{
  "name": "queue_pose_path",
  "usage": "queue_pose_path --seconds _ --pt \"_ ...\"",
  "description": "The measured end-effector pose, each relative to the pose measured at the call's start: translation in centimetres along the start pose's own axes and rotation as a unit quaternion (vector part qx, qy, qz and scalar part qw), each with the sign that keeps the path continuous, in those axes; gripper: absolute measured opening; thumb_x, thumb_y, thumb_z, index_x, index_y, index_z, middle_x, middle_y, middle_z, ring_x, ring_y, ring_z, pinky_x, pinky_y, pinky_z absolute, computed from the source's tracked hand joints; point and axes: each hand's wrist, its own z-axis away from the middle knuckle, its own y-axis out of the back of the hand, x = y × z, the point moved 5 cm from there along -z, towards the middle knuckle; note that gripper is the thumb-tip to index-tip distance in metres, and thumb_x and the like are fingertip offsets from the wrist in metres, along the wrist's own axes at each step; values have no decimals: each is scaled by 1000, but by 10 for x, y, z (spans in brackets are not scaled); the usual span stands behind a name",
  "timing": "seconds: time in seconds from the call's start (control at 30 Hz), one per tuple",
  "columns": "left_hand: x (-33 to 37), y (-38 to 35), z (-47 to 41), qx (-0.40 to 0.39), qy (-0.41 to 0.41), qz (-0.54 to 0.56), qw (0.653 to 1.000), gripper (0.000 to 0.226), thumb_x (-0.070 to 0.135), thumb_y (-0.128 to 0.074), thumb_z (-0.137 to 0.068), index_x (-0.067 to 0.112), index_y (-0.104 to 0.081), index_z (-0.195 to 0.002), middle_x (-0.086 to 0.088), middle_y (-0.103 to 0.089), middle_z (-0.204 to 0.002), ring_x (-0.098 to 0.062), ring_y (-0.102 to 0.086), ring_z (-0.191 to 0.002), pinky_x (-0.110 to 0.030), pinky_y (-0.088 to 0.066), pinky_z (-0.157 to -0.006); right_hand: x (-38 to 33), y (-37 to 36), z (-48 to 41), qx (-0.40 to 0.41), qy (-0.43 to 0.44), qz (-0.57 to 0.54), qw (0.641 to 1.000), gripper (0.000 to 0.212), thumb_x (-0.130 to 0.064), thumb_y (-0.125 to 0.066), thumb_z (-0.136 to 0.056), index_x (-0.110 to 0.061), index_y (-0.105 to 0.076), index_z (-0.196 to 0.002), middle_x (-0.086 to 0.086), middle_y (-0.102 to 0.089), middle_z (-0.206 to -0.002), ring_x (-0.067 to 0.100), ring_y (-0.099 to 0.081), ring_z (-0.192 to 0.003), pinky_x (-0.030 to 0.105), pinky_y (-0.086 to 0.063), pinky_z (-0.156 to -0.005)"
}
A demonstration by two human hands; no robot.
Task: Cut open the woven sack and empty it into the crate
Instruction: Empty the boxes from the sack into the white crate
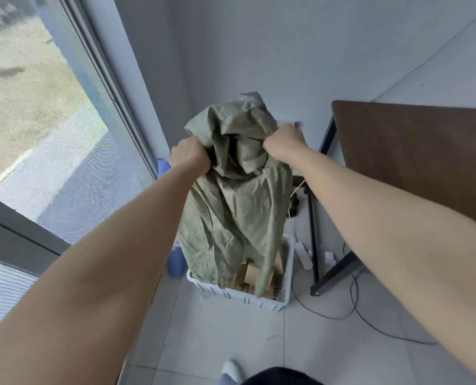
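Your fingers [200, 159] were clenched on bunched fabric: the left hand [189, 157] and right hand [284, 143] each gripped an upper corner of the green woven sack [237, 207]. The sack hung inverted, its open lower end inside the white plastic crate [259, 300] on the floor, where cardboard boxes [252, 275] already lay. The emptying step appeared nearly complete. The next move probably called for shaking and lifting the sack clear. Both forearms were extended forward and raised.
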Motion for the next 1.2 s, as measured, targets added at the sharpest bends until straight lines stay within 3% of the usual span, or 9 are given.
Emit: queue_pose_path --seconds 0.1,0.23,0.33,0.43,0.57,0.7,0.77,1.0,1.2 --pt "-8 -1 -1 6 -10 30 999 36 3 -43 -85 4 -47 -121 -18 -61 -113 -36 -57 -107 -43 -47 -88 -6 13 0 93 35 -43 994 20 -13 -45 -85 -11 -61 -97 6 -60 -91 26 -56 -85 31 -46 -72" --pt "14 -21 26 -240 -59 260 933 40 9 -74 -75 12 -62 -113 -8 -64 -111 -23 -60 -101 -32 -49 -87 -9 -13 6 -51 33 -144 988 8 -14 -58 -77 -16 -60 -84 7 -63 -97 23 -59 -91 30 -49 -84" --pt "14 -28 25 -189 -38 317 929 42 14 -77 -75 11 -64 -115 -5 -64 -107 -21 -60 -97 -34 -51 -89 6 -31 5 -117 -14 -185 976 63 -14 -66 -48 -14 -60 -110 13 -61 -106 29 -60 -99 39 -54 -85" --pt "2 -40 18 -157 40 374 913 18 19 -62 -82 9 -64 -97 -15 -66 -100 -30 -64 -89 -39 -55 -82 26 -38 9 -155 -55 -160 973 94 7 -56 -63 -16 -20 -147 12 -52 -112 30 -54 -98 36 -53 -75" --pt "1 -51 17 -182 82 429 881 14 26 -51 -86 16 -59 -81 -12 -62 -88 -23 -55 -74 -34 -48 -66 76 -57 11 -178 -151 -177 956 120 -5 -75 -73 -27 14 -150 7 -44 -136 33 -51 -117 46 -50 -93" --pt "6 -49 27 -219 80 486 842 18 23 -51 -86 11 -60 -96 -20 -62 -103 -26 -56 -82 -46 -51 -81 85 -96 19 -292 -181 -224 912 62 -13 -72 -81 -9 -47 -137 14 -65 -119 28 -64 -104 44 -51 -95" --pt "11 -50 35 -228 72 511 826 31 24 -52 -85 6 -60 -110 -17 -65 -110 -28 -62 -92 -47 -52 -89 76 -108 19 -262 -148 -189 935 43 -9 -67 -83 -2 -58 -124 19 -66 -116 32 -64 -105 46 -51 -95" --pt "-9 -34 24 -19 -37 233 971 31 4 -41 -88 1 -56 -116 -17 -61 -117 -32 -56 -110 -30 -40 -80 77 -102 -15 -117 -56 129 983 37 -18 -43 -90 -4 -58 -121 16 -57 -126 33 -54 -115 35 -45 -94" --pt "-31 -46 10 -39 -19 113 993 50 25 -57 -82 10 -47 -129 -14 -56 -124 -36 -53 -112 -42 -46 -90 59 -88 -21 -11 -50 -79 996 27 -13 -39 -94 -5 -57 -112 14 -61 -114 30 -58 -102 35 -47 -83"
